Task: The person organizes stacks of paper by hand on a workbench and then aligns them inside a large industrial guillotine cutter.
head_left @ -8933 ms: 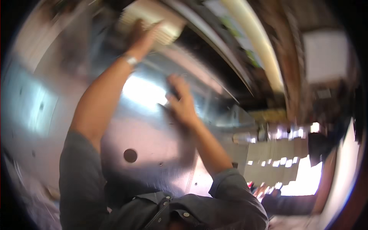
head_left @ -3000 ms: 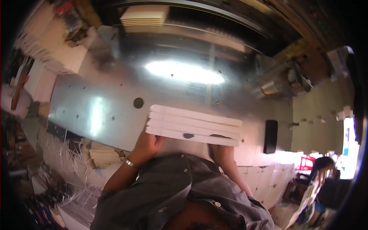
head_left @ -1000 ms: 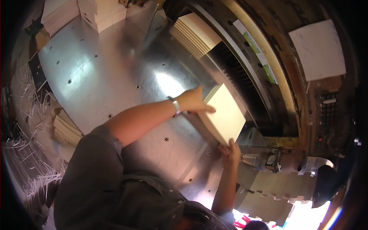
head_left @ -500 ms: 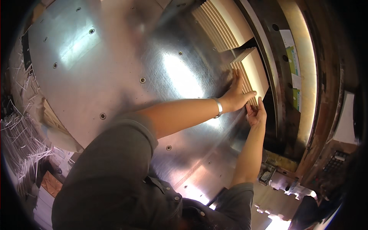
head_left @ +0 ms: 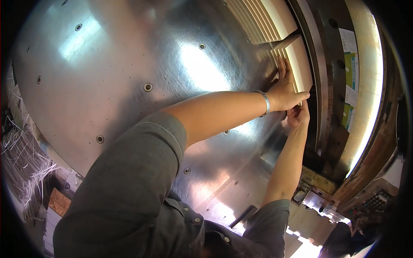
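Grey cloth made up the shirt at the near side; a dark bar lay just beside its right sleeve; white strips were heaped at the left, past the edge of the metal table, whose scratched top shone in patches. Farther off, at the right, the right hand was at the near end of the stack, its fingers curled; whether it pinched anything I could not tell; just beyond, the left hand was spread, fingers laid along the stack's left side, thumb stretched to the right across the near end; a bracelet ringed that wrist. The stack was pale and layered; a larger far stack stood just beyond it; labels and a bright strip were to the right.
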Demonstrator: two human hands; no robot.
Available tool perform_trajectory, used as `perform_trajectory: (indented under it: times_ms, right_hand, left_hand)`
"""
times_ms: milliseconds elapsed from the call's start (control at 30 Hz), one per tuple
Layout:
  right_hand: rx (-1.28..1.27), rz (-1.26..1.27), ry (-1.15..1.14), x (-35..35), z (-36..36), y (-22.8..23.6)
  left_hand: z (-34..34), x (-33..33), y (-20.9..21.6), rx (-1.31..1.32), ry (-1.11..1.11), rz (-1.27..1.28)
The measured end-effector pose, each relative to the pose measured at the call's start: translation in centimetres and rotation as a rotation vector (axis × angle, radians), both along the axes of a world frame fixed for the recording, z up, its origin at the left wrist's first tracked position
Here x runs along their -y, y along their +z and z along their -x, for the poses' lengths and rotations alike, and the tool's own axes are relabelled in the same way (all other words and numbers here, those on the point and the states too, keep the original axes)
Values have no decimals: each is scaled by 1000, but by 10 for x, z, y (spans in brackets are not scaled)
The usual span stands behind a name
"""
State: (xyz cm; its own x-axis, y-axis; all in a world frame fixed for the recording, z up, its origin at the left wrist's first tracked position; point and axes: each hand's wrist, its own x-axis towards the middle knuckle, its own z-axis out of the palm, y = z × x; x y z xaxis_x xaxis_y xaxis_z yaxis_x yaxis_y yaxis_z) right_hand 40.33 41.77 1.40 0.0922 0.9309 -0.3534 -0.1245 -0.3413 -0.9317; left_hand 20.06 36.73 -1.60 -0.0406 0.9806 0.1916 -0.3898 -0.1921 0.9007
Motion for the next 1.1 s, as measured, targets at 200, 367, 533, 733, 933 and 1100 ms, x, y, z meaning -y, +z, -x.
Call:
perform_trajectory:
  times_ms: [200,367,533,733,933,1100]
  right_hand:
    - [45,-30,-70,7,6,-5]
    - [109,-59,-57,11,8,-7]
    - [167,-41,-133,12,11,-9]
    - [165,-36,-179,13,20,-2]
    - [-268,-297,-613,47,64,-23]
    - [-410,-662,-272,86,157,-24]
  left_hand:
    - [5,-1,1,-51,-57,33]
    - [8,3,1,-21,-73,35]
    - [10,3,1,-15,-118,46]
    - [14,-4,3,52,-110,-1]
    - [11,-12,-2,148,-127,-13]
    - [22,-6,-3,31,-206,25]
